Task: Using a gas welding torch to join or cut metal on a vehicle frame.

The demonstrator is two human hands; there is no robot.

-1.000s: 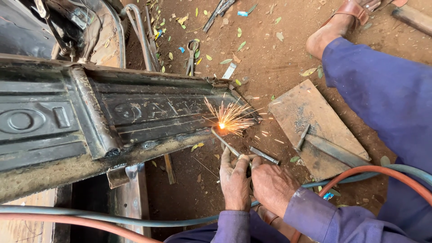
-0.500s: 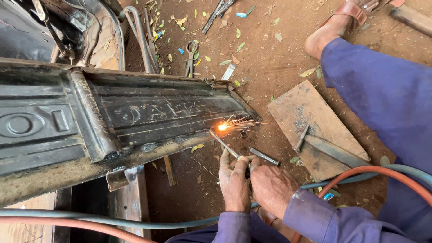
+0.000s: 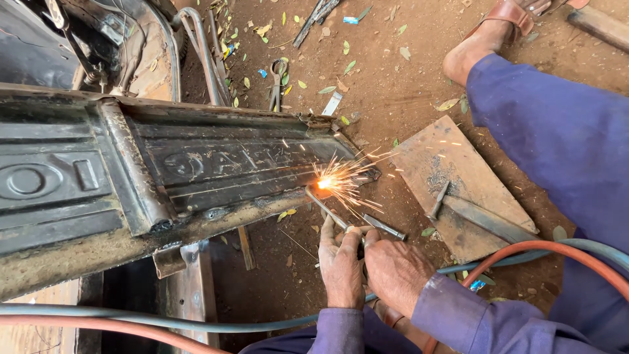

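The left hand point(image 3: 341, 265) and the right hand point(image 3: 396, 269) are lying side by side, touching, both wrapped together around the handle of a cutting torch point(image 3: 331, 213). The torch is a thin metal rod, its long axis running from the hands up and to the left, its tip pointing at the lower edge of a metal panel point(image 3: 196, 170) near that panel's right end. Orange sparks point(image 3: 334, 180) are spraying from the tip, mostly to the right. A short metal tube point(image 3: 385, 227) is jutting out just beside the right hand's fingers. Purple sleeves point(image 3: 458, 314) are covering both forearms.

The panel is dark, rusted pressed steel, long and ribbed, with raised letters stamped into a recessed strip near its middle and an oval badge with a ring in it toward its left end. It is lying tilted, its long axis running left to right over the dirt ground point(image 3: 393, 85).

An orange hose point(image 3: 524, 249) and a blue-grey hose point(image 3: 164, 318) are running across the bottom, the orange one curving beside the right sleeve. To the right of the sparks, a flat, scuffed plate point(image 3: 452, 164) is lying on the ground with a hammer point(image 3: 438, 200) on it. Dry leaves are scattered over the reddish dirt. A purple trouser leg point(image 3: 557, 144) and a foot in a brown sandal point(image 3: 504, 19) are occupying the upper right corner.
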